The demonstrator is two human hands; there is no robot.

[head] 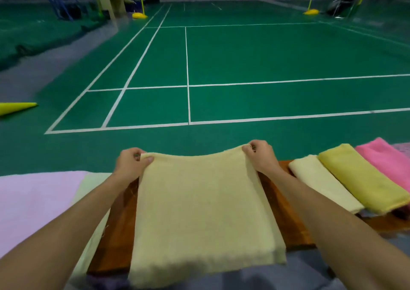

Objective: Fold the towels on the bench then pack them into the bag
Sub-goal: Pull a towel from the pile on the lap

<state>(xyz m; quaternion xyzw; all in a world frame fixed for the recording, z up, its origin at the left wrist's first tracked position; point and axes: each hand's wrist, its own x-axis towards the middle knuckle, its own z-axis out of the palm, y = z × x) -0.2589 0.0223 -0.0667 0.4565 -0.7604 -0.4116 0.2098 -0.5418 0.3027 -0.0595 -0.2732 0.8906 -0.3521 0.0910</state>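
1. Hands pinch the pale yellow towel (204, 212): left hand (129, 164) and right hand (261, 156), fingers curled on its far corners.
2. Towel lies mid-tabletop (286, 218), overhanging the near edge.

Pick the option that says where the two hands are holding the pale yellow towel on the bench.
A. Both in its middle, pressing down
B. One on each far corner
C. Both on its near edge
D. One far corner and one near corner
B: the left hand and the right hand each pinch a far corner of the pale yellow towel, lifting that edge off the bench.
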